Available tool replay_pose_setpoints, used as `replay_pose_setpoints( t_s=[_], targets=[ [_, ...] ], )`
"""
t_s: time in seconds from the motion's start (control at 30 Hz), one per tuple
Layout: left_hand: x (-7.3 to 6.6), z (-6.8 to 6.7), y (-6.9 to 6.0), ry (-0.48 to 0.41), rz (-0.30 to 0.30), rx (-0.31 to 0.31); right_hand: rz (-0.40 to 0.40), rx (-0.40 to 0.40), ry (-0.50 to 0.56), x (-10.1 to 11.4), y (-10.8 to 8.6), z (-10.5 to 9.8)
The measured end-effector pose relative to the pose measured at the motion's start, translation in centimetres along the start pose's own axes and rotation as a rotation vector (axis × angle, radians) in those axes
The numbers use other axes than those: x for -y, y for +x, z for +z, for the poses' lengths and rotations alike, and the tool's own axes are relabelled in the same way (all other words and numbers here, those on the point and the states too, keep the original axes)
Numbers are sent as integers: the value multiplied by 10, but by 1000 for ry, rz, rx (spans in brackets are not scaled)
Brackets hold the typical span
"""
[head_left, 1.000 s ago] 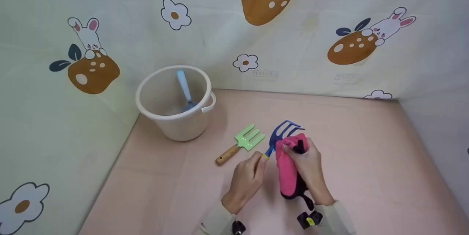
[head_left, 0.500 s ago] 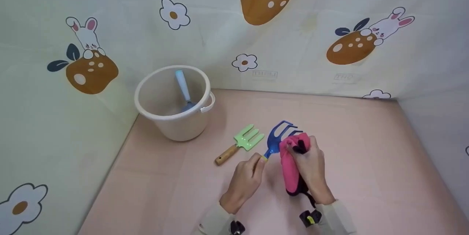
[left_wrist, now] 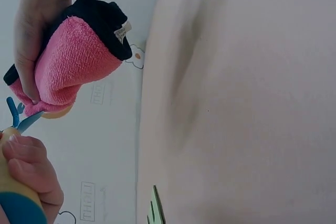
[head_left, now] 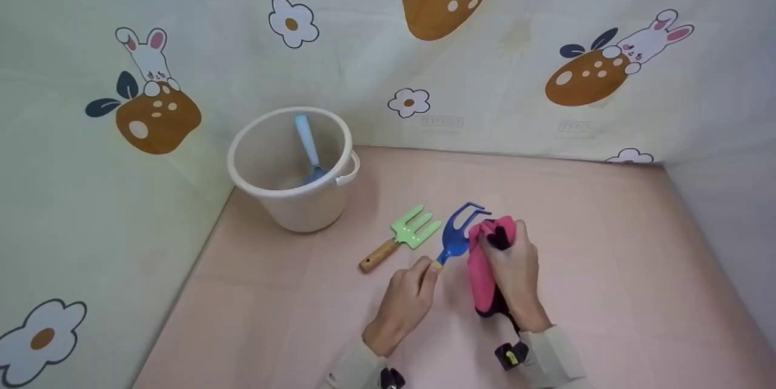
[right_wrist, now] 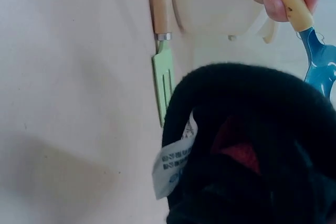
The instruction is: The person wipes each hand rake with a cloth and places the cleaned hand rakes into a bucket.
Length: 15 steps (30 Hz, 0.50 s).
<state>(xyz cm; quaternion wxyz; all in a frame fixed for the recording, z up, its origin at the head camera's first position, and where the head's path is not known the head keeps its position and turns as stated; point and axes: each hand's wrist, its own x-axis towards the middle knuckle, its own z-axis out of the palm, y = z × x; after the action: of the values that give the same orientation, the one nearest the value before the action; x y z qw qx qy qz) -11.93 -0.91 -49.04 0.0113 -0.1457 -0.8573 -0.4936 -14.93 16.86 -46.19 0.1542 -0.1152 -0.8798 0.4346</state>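
Note:
My left hand grips the yellow handle of a blue hand rake, its head raised above the table. Bunched in my right hand is a pink terry cloth with black trim, a black loop and a white tag. The cloth touches the tines on the right side and hides some of them. Its black edge fills much of the right wrist view. Left of the rake, a light green hand fork with a wooden handle lies on the table.
A cream bucket with a side handle stands at the back left. Inside it leans a tool with a pale blue handle, its lower end partly hidden. Printed fabric walls enclose the pink table at the back and sides.
My right hand has drawn the cloth rightward along the rake, from the middle of its head toward the right tines, uncovering more blue metal. My left hand stays nearly in place; fork and bucket rest unmoved.

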Motion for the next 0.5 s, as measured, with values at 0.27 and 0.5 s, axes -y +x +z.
replay_pose_setpoints(
  t_s=[0.27, 0.5],
  targets=[
    [4, 6, 0, -23, -71, 34, -148, -100, -176, -8, 3, 10],
    [3, 6, -1, -62, -154, 78, -340, -168, -278, -17, 6, 16]
  ],
)
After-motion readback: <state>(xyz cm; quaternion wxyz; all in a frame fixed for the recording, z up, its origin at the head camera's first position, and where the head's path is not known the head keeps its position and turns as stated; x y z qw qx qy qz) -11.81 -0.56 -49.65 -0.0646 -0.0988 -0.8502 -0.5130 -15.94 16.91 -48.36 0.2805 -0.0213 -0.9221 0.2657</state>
